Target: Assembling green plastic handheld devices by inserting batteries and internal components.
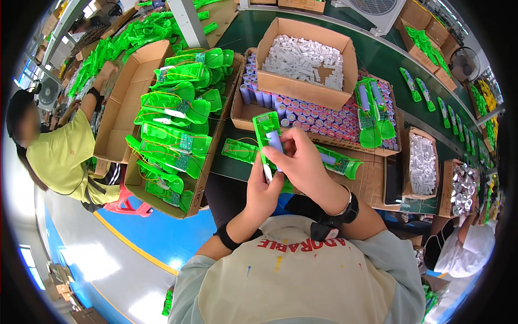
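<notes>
My left hand (261, 190) grips the lower part of a green plastic half-shell (262, 124), which stands tilted in front of my chest. A lilac cylindrical battery cell (274, 141) sits in the shell's hollow. My right hand (302, 162) closes around the cell from the right, thumb against it and fingers curled. A small white part (267, 173) shows at the shell's lower end by my left fingers. On the bench beside my hands lie another green half-shell (240, 150) on the left and a green shell with a cell (340, 161) on the right.
Behind my hands stands a carton of upright battery cells (310, 116), topped by a box of white plastic pieces (307, 83) and green shells (372, 113). A carton of wired green shells (208, 178) is at left, near a person in yellow (65, 156). Small boxes (422, 164) stand right.
</notes>
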`<move>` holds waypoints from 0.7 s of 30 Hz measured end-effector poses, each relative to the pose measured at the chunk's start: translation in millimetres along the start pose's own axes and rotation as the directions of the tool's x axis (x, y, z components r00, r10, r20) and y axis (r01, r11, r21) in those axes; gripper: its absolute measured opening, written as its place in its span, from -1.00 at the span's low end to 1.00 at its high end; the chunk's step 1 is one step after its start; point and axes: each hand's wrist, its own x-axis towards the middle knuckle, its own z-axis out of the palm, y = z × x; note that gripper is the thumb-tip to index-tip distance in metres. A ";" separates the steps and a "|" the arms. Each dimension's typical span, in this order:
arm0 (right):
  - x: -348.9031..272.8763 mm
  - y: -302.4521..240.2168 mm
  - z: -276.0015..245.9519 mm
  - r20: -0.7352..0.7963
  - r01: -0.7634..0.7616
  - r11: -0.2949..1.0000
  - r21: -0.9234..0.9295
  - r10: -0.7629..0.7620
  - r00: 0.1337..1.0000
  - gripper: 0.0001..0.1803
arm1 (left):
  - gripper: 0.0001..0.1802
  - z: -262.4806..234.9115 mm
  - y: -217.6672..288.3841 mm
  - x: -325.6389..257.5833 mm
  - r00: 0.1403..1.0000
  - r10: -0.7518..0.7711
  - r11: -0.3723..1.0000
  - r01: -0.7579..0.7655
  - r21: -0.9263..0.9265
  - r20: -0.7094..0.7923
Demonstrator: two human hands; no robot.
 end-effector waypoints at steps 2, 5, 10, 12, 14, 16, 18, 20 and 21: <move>0.3 2.2 -0.7 -0.006 0.004 0.999 -0.053 -0.004 1.000 -0.77 | -0.44 1.6 -1.2 1.2 1.000 0.004 1.000 -0.004 -0.013 -0.002; -0.3 1.1 -3.6 0.057 -0.068 0.993 0.095 0.062 0.996 -0.77 | -0.43 1.8 -0.1 2.1 1.000 0.006 0.999 -0.006 -0.034 -0.009; -3.2 0.8 -3.7 0.029 -0.048 0.998 0.050 0.047 0.998 -0.74 | -0.43 1.4 -2.4 0.1 1.000 -0.006 0.997 0.007 -0.072 0.012; -3.5 0.5 -4.6 0.033 -0.064 0.996 0.064 0.062 0.998 -0.72 | -0.43 2.1 -0.8 -1.5 1.000 -0.020 1.000 0.020 -0.021 0.002; -3.4 2.8 -5.3 0.032 -0.083 0.994 0.076 0.081 0.996 -0.70 | -0.46 4.5 6.7 -4.4 0.999 -0.041 0.999 0.042 -0.024 0.005; -2.2 7.8 -2.4 0.074 -0.109 0.953 0.281 0.092 0.993 -0.64 | -0.48 5.0 8.9 -7.5 0.998 -0.062 0.998 0.062 -0.028 0.007; -3.4 7.5 0.4 0.075 -0.162 0.890 0.426 0.144 0.987 -0.63 | -0.45 4.3 6.4 -11.9 0.997 -0.075 0.989 0.073 -0.129 -0.013; -2.7 6.9 -6.1 0.341 -0.397 0.818 0.416 0.265 0.902 -0.65 | -0.45 1.3 7.3 -15.2 0.995 -0.100 0.991 0.100 -0.084 0.013; -4.6 7.4 -6.4 0.329 -0.391 0.815 0.428 0.263 0.907 -0.65 | -0.45 3.5 11.0 -16.4 0.997 -0.073 0.996 0.074 -0.038 0.027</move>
